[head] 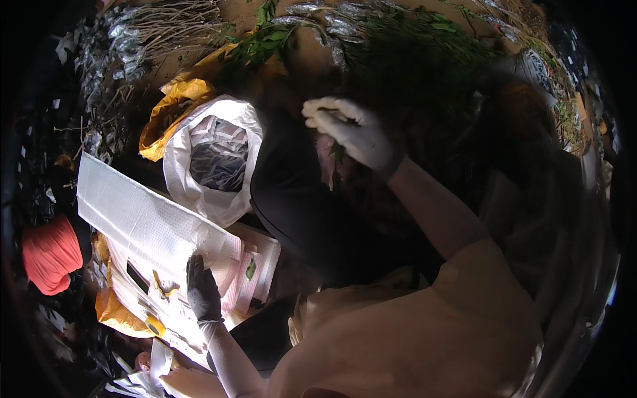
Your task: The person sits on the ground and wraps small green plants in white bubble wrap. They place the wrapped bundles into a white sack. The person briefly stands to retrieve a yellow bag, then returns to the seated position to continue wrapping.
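My left hand (203, 291), in a dark knit glove, lies with its fingers extended against the near edge of a white bubble-wrap sheet (149, 214). Beneath it is a brightly lit pale surface (174, 311) with a dark flat object (138, 277) and a pair of scissors (163, 288) on it. My right hand (348, 129), in a white glove, is raised over the dark area beyond my leg, its fingers curved; whether anything is between them cannot be told. A green leafy sprig (337, 151) shows just below it.
A white sack (174, 154) full of small packets stands beside my leg, with a yellow bag (154, 134) behind it. A red twine spool (52, 253) is at far left. Bare twigs (174, 25), foil-wrapped bundles (122, 45) and green leafy branches (423, 49) lie along the far side.
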Tool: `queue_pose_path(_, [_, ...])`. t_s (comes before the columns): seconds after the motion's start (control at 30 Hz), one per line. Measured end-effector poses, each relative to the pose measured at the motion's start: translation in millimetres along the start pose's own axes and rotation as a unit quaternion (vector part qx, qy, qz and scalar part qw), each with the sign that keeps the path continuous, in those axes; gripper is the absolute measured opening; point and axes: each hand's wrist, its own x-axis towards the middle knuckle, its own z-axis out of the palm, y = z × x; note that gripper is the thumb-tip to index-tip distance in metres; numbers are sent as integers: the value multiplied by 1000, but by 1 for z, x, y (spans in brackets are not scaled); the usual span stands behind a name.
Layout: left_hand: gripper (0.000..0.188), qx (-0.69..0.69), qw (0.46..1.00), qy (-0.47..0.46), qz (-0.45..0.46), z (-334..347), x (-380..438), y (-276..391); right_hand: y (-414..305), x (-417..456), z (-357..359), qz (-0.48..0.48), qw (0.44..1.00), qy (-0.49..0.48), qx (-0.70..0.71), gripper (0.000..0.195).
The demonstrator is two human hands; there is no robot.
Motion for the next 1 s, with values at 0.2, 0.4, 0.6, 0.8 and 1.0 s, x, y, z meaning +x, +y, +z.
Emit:
queue_pose_path(0.2, [37, 4, 1000, -3, 16, 8, 11, 16, 234, 36, -128, 117, 768, 101, -622, 65])
queue_pose_path(0.4, [37, -2, 1000, -15, -12, 2, 5, 19, 301, 76, -81, 298, 756, 155, -563, 85])
queue_pose_path(0.6, [37, -44, 999, -7, -2, 6, 9, 16, 331, 84, -127, 252, 801, 130, -527, 77])
queue_pose_path(0.8, [35, -76, 996, 38, -8, 13, 7, 13, 239, 72, -218, 187, 951, 191, -158, 51])
queue_pose_path(1.0, [32, -180, 976, 111, -56, 19, 1, -2, -2, 34, -148, 212, 970, 62, -101, 15])
